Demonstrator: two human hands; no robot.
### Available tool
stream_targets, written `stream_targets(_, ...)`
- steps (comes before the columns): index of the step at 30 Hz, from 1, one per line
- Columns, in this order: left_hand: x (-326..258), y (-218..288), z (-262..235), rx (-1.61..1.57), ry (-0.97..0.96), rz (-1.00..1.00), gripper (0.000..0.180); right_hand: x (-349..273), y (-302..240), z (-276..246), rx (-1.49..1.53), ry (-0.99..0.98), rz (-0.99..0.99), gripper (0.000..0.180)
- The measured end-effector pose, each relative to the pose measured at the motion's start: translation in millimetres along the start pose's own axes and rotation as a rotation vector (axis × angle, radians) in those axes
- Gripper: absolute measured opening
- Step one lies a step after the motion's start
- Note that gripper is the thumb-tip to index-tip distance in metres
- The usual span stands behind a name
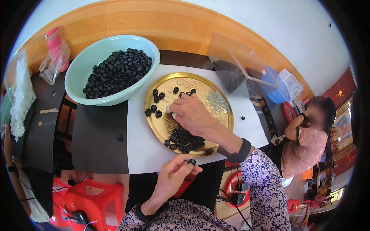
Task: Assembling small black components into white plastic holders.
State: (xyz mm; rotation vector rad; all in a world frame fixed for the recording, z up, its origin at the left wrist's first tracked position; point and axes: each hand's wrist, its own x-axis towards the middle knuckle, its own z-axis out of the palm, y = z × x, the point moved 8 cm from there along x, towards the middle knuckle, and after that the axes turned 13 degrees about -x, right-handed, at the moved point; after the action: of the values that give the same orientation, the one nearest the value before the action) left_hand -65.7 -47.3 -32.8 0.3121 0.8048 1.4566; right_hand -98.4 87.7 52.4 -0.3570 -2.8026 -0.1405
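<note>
My left hand [175, 175], just off the near edge of the table, pinches a small black ring-like part [192, 162] between thumb and fingertips. Over the round gold tray [154, 129] is my right hand [194, 115], its fingers bent and drawn together, with white covers on some fingertips. Whatever those fingers hold is hidden. Beneath that hand a heap of the same black parts [183, 140] lies on the tray's near side. Several loose black parts [156, 99] sit at its left and far side. Small clear pieces [218, 101] are piled on its right.
A pale green basin [73, 81] of black parts stands at the far left. Beyond the tray to the right is a clear plastic bin [231, 73], then a blue basket [277, 86]. White sheeting [137, 154] covers part of the dark table. Another person [304, 150] sits at right.
</note>
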Motion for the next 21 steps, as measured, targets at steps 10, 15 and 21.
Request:
stream_targets(10,0,1,1,-0.002,0.011,-0.004,0.023,-11,4,-11,0.353,0.026,0.187,0.017)
stream_targets(15,2,-2,-9,-0.022,0.001,0.093,0.023,-46,15,-15,0.772,-0.041,0.451,0.021)
stream_targets(21,3,5,2,0.038,0.019,0.151,0.023,-108,-7,-10,1.237,-0.024,0.508,0.017)
